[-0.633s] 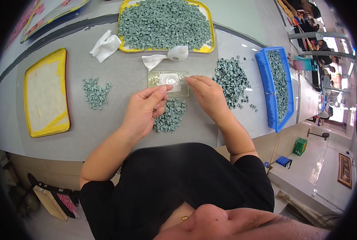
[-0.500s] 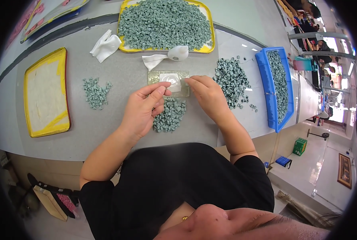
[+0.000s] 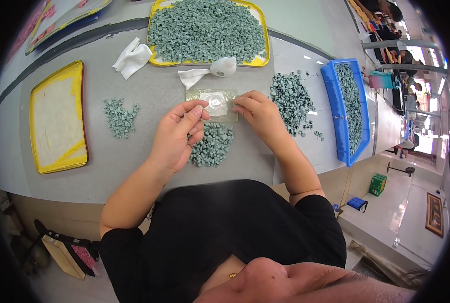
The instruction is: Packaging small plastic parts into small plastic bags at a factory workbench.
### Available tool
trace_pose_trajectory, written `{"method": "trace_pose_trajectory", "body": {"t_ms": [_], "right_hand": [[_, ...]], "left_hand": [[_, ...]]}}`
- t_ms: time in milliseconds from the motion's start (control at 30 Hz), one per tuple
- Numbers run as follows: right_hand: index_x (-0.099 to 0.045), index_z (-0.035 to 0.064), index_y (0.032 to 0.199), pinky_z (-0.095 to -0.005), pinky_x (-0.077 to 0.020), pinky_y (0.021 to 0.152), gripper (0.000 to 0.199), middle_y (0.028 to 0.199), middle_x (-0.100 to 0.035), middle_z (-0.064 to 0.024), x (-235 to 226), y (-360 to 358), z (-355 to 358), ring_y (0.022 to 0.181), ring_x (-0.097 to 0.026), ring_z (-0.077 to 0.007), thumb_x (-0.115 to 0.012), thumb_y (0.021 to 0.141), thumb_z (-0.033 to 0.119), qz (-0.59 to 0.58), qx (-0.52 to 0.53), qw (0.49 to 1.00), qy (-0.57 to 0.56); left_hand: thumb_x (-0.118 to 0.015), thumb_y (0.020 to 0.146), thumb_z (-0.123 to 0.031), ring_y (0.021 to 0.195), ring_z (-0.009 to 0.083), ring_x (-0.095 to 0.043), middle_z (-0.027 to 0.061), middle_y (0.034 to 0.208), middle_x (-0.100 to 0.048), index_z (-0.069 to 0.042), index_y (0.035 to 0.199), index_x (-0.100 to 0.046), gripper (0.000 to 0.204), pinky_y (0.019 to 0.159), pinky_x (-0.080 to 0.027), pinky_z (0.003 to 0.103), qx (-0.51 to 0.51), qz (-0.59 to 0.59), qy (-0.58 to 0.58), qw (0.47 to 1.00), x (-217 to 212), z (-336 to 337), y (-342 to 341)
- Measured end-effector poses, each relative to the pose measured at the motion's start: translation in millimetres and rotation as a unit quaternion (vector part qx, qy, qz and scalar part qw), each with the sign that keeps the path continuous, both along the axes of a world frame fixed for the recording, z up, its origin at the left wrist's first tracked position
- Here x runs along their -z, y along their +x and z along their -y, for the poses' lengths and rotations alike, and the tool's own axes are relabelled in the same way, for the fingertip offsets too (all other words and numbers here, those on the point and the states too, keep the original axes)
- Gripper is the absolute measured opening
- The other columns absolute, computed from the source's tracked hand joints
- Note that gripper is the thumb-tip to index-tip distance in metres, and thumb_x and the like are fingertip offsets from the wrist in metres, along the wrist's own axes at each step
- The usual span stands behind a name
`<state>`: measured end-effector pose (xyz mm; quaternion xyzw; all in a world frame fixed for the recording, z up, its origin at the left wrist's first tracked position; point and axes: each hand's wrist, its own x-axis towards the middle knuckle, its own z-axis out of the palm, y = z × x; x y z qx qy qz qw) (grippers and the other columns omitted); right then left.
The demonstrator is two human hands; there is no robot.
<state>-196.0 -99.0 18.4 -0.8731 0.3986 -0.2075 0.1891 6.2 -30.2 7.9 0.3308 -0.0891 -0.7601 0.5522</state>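
At mid-surface (image 3: 134, 151), both hands pinch a clear square plastic sheet with a round bump (image 3: 212, 103): left hand (image 3: 177, 134) at its left edge, right hand (image 3: 257, 113) at its right. The step looks like seating a piece; next calls for a steady fingertip press. Counted: three loose piles of small grey-green pellets (image 3: 212, 144), two yellow trays (image 3: 58, 118), one blue tray (image 3: 336, 111).

1. A flat plate (image 3: 212, 104) lies between the left hand (image 3: 177, 136) and right hand (image 3: 257, 113).
2. A pebble pile (image 3: 211, 145) sits just before it.
3. A full tray (image 3: 208, 31) lies behind.
4. A long bin (image 3: 347, 108) lies right.
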Motion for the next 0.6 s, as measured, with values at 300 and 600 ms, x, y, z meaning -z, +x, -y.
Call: {"method": "trace_pose_trajectory", "body": {"t_ms": [300, 600], "right_hand": [[-0.066, 0.0058, 0.097, -0.0266, -0.0483, 0.059, 0.022, 0.086, -0.063, -0.0067, -2.0, 4.2, -5.9, 0.069, -0.061, -0.0180, -0.062, 0.076, 0.001, 0.060, 0.051, 0.995, 0.065], [-0.067, 0.0071, 0.093, -0.0310, -0.0491, 0.071, 0.020, 0.094, -0.062, -0.0066, 10.2, -2.9, -3.3, 0.084, -0.060, -0.0233, -0.064, 0.075, 0.000, 0.015, 0.005, 0.998, -0.053]], "left_hand": [[-0.053, 0.091, -0.011, 0.057, 0.0045, -0.037, 0.0033, 0.084, -0.052, 0.003, 0.107, -0.055, 0.021, 0.048, -0.031, 0.019, 0.001, 0.013, -0.001, 1.000, -0.9, -0.7, -0.1], [-0.057, 0.088, -0.009, 0.056, 0.0051, -0.037, 0.0053, 0.088, -0.054, 0.004, 0.109, -0.055, 0.024, 0.048, -0.031, 0.019, 0.002, 0.024, -0.001, 1.000, 1.2, 0.7, 1.3]]}}
